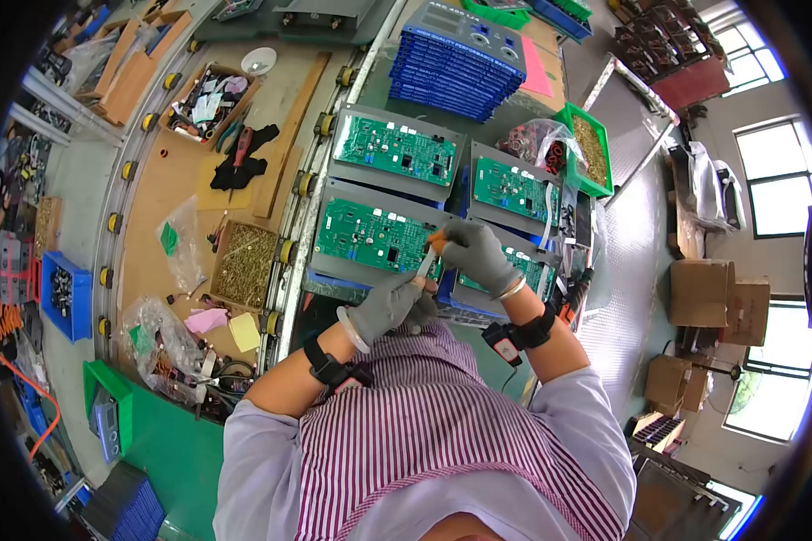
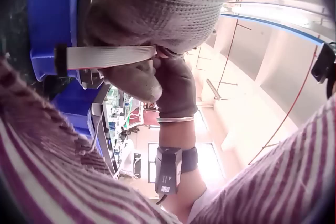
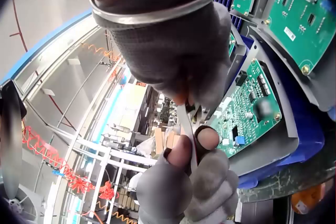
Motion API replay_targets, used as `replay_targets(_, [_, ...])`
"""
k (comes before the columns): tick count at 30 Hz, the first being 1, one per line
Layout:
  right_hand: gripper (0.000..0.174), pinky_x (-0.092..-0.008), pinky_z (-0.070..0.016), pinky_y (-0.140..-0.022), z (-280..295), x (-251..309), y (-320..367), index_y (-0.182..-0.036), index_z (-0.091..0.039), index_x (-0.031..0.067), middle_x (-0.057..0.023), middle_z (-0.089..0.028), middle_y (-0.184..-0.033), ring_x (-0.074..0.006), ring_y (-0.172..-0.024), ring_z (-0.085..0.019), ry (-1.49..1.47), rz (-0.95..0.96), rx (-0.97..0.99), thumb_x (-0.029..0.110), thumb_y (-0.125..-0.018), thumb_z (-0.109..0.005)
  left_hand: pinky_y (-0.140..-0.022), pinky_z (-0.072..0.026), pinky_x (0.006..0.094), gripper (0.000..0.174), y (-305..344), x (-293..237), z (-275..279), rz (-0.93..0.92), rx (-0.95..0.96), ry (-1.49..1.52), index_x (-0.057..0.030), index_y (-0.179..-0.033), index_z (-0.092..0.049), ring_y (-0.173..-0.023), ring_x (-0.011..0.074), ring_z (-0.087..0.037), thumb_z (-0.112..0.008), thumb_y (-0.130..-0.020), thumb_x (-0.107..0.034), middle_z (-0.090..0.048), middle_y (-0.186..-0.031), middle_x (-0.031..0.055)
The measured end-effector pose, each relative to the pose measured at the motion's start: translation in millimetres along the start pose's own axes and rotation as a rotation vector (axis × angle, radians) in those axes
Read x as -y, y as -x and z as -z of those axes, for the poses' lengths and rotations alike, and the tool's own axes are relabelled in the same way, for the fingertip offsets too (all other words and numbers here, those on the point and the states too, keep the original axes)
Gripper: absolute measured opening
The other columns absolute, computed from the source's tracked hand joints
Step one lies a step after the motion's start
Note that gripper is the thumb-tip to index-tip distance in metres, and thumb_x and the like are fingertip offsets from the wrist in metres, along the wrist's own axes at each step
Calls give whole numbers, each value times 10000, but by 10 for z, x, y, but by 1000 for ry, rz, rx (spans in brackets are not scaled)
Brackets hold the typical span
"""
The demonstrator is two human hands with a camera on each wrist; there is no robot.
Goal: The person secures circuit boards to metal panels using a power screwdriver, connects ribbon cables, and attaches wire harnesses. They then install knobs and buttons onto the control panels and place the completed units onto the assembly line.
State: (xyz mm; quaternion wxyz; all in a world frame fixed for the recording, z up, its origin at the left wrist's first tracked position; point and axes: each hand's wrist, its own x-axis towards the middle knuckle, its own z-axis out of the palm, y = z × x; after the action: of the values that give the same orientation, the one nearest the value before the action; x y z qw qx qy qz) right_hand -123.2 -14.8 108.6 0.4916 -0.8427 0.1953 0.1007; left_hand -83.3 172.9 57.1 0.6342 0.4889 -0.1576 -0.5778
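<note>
In front of the apron, my gloved left hand (image 1: 383,307) pinches a flat grey ribbon cable (image 2: 113,57) between bare thumb and fingertip. A black connector (image 2: 61,60) ends the cable's free side in the left wrist view. My gloved right hand (image 1: 476,255) grips a small orange piece (image 1: 438,242) at the cable's other end; its kind is mostly hidden by the glove. Both hands meet over the near edge of a green circuit board (image 1: 372,233) mounted on a grey panel. More such boards (image 1: 401,151) lie beyond and to the right.
A tall stack of blue panels (image 1: 456,77) stands behind the boards. To its right is a green bin (image 1: 595,158) of small metal parts. On the left, beyond a roller rail (image 1: 287,251), are a box of brass-coloured parts (image 1: 246,261), red-handled pliers (image 1: 242,149) and plastic bags.
</note>
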Motion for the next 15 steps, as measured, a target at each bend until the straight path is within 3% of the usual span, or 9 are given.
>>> replay_targets(1, [206, -326, -481, -641, -31, -72, -56, -909, -617, 44, -105, -618, -786, -204, -703, -606, 162, 76, -138, 154, -746, -557, -562, -449, 238, 354, -41, 61, 13, -20, -35, 13, 0, -1069, -505, -629, 123, -548, -389, -952, -314, -597, -827, 91])
replay_targets(3, [202, -382, -479, -640, -99, -240, -207, -890, -614, 61, -119, -619, -802, -279, -710, -607, 496, 227, -406, 188, -746, -551, -568, -448, 241, 318, -88, 217, 62, -146, -4, -259, 4, -1053, -517, -640, 120, -550, -403, -946, -273, -598, -851, 97])
replay_targets(4, [174, -440, -466, -644, -130, -254, -242, -850, -605, 76, -135, -605, -831, -346, -734, -584, 464, 232, -379, 207, -750, -550, -571, -448, 243, 300, -100, 277, 75, -216, 6, -393, 6, -1045, -523, -645, 119, -551, -410, -944, -253, -598, -863, 101])
replay_targets(7, [166, -428, -472, -643, -229, -325, -320, -844, -595, 75, -133, -597, -845, -329, -736, -591, 615, 217, -368, 209, -756, -555, -582, -453, 239, 253, -90, 306, 127, -442, -15, -706, 9, -1016, -540, -652, 108, -554, -428, -929, -201, -601, -841, 92])
replay_targets(10, [186, -419, -479, -633, -222, -259, -334, -857, -570, 68, -126, -591, -813, -319, -729, -596, 690, 217, -322, 223, -753, -573, -587, -458, 245, 240, -34, 180, 152, -84, 20, -571, 9, -1009, -544, -651, 116, -568, -437, -915, -185, -602, -802, 80])
replay_targets(15, [179, -419, -487, -607, -248, -284, -382, -854, -563, 67, -108, -590, -786, -295, -713, -605, 828, 262, -289, 223, -766, -574, -593, -462, 275, 251, -5, 136, 176, -18, 59, -571, -6, -999, -565, -664, 151, -588, -468, -902, -217, -611, -773, 83])
